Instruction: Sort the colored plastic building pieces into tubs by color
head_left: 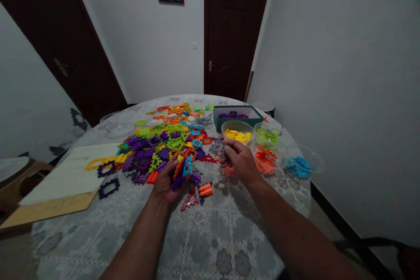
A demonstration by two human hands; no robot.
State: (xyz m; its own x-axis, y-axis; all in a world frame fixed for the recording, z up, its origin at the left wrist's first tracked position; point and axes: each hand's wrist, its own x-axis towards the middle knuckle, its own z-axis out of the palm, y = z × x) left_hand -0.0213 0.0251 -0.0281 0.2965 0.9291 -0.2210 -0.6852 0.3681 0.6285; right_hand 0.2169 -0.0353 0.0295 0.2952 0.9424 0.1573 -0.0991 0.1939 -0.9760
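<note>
My left hand [167, 181] is closed around several plastic building pieces. An orange piece [177, 167], a light blue piece [187, 165] and a purple piece [178, 182] stick out of its fingers. My right hand [241, 157] has thumb and fingers pinched at grey toothed pieces [217, 146]; one of these seems to be between the fingertips. Left of my left hand spreads a mixed pile of toothed pieces [144, 157]. Between the hands lie a red triangle frame [190, 199] and an orange ribbed piece [205, 190].
Behind my right hand stand a bowl of yellow pieces [238, 135], a bowl of green pieces [267, 135] and a green box [221, 118]. Orange pieces [265, 159] and blue pieces [298, 167] lie in clear containers at right. Cardboard [52, 208] overhangs the left table edge.
</note>
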